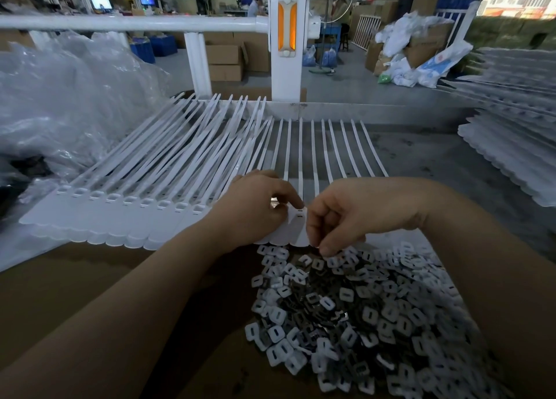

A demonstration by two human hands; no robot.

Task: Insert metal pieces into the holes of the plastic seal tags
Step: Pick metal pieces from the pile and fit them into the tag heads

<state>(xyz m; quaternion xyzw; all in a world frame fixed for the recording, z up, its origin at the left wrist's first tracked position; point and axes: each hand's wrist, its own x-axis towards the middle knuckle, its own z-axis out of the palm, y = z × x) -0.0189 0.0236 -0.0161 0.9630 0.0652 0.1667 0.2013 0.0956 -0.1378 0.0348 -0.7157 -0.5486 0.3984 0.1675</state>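
Note:
A row of white plastic seal tags (126,215) lies across the table, their long straps fanning away from me. My left hand (255,209) rests on the tag heads near the middle of the row, and a small shiny metal piece (273,201) shows under its curled fingers. My right hand (340,215) hovers just right of it with fingertips curled down, pinching a piece at the top edge of the heap of metal and white plastic pieces (361,311). One tag head (299,221) with a slot shows between both hands.
Crumpled clear plastic bags (60,103) pile up at the left. Stacks of more white tags (511,146) lie at the right. A white railing (135,22) and post (287,43) stand behind the table. Brown cardboard (75,284) covers the near tabletop.

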